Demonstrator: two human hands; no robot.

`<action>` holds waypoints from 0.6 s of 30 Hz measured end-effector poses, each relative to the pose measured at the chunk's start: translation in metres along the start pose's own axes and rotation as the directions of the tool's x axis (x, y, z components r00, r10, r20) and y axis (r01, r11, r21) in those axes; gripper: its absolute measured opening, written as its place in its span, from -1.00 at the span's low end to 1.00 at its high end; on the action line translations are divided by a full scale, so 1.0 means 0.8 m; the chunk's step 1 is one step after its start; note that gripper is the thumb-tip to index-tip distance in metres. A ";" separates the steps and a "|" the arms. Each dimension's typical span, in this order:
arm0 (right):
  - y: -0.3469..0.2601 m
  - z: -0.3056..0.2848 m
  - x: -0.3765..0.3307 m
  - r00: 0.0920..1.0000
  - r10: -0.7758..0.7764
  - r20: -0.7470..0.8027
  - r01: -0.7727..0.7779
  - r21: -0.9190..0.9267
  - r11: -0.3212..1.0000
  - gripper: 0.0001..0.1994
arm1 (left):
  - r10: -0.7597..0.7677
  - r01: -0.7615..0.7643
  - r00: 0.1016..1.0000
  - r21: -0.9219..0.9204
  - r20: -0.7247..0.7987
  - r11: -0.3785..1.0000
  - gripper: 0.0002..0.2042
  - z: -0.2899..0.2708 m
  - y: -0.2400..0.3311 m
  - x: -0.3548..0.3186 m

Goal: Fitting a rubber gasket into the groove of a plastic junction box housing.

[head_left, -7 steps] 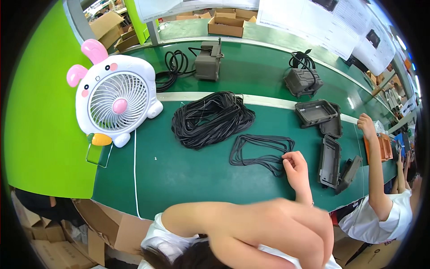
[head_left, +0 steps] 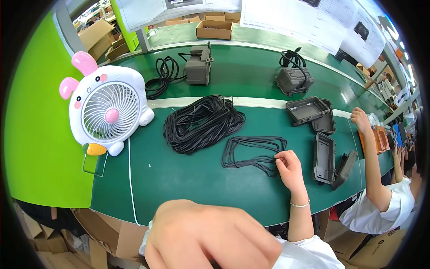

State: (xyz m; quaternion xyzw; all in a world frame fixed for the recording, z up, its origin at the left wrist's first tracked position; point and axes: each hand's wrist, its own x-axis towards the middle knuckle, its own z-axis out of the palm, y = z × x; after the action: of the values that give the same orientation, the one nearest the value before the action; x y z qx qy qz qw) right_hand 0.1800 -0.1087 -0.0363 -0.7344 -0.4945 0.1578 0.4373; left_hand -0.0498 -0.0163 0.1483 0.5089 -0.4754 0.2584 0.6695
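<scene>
My right hand [head_left: 290, 168], with a bracelet on its wrist, rests on the table with thumb and fingers pinched at the right end of several thin black rubber sealing rings [head_left: 245, 140]. These lie spread in loose rectangular loops. My left hand [head_left: 206, 233] is large and close to the camera at the lower middle, its back and bent knuckles showing; its fingertips are hidden. Beyond the loose rings lies a big heap of similar black rings [head_left: 201, 123]. To the right of my right hand stand an open grey plastic box [head_left: 324, 157] and a tilted lid-like part [head_left: 344, 170].
A white rabbit-shaped fan [head_left: 112, 107] stands at the left. Another open grey box [head_left: 308, 110] lies farther back. Two closed grey boxes with black cables, a left one [head_left: 198, 69] and a right one [head_left: 294, 81], stand behind. A co-worker's arm [head_left: 371, 157] reaches in at right.
My left hand has swung from the lower right toward the lower middle, uncovering my right forearm. My right hand keeps its place at the rings. The whole view has shifted slightly.
</scene>
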 end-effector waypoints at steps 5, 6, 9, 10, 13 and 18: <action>-0.005 0.001 -0.001 1.000 -0.001 0.000 0.001 0.017 1.000 -0.93 | 0.016 -0.020 0.978 0.018 0.208 1.000 -0.80 0.002 -0.002 -0.008; -0.004 0.001 -0.002 1.000 -0.010 0.001 0.010 0.016 1.000 -0.93 | 0.019 -0.022 0.979 0.016 0.205 1.000 -0.80 -0.002 0.001 -0.004; -0.002 0.001 -0.001 1.000 -0.006 0.002 0.006 -0.005 1.000 -0.93 | -0.125 0.109 0.983 0.119 0.137 0.987 -0.74 -0.014 0.014 0.002; -0.001 0.000 -0.002 1.000 0.000 0.003 0.000 -0.011 1.000 -0.93 | -0.128 0.123 0.991 0.136 0.029 0.983 -0.70 -0.014 0.020 -0.005; -0.003 0.000 -0.001 1.000 -0.004 0.009 0.004 -0.001 1.000 -0.93 | -0.031 0.051 0.997 0.322 -0.069 0.945 -0.74 -0.016 0.033 -0.007; -0.003 -0.003 0.000 1.000 -0.010 0.008 0.010 -0.008 1.000 -0.93 | 0.142 -0.040 0.943 0.321 -0.300 0.946 -0.83 0.022 0.062 -0.031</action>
State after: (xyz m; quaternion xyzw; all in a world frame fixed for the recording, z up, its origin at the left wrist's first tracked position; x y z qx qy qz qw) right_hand 0.1801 -0.1095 -0.0328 -0.7330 -0.5006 0.1566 0.4330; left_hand -0.1077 -0.0120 0.1480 0.5363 -0.3374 0.4400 0.6364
